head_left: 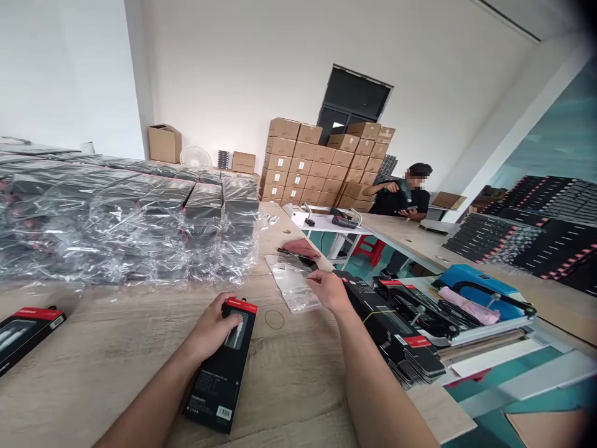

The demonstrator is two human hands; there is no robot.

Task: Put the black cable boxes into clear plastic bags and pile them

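My left hand (215,328) is closed round the upper end of a slim black and red retail box (219,379), which lies on the table with its barcode end toward me. Through the box's window a white cable plug shows. Fingertips pinched, my right hand (329,290) is at the edge of a clear plastic bag (293,287) in a small flat pile. Just right of that wrist lies a stack of flat black and red cartons (377,317). Between the hands a thin rubber band (275,320) rests on the wood.
Film-wrapped boxes (121,230) fill the table's far left. Another black box (28,333) lies at the left edge. A blue machine (480,286) with black handles stands at right. Cardboard cartons (317,165) are stacked behind, and a person (398,196) works at the far table.
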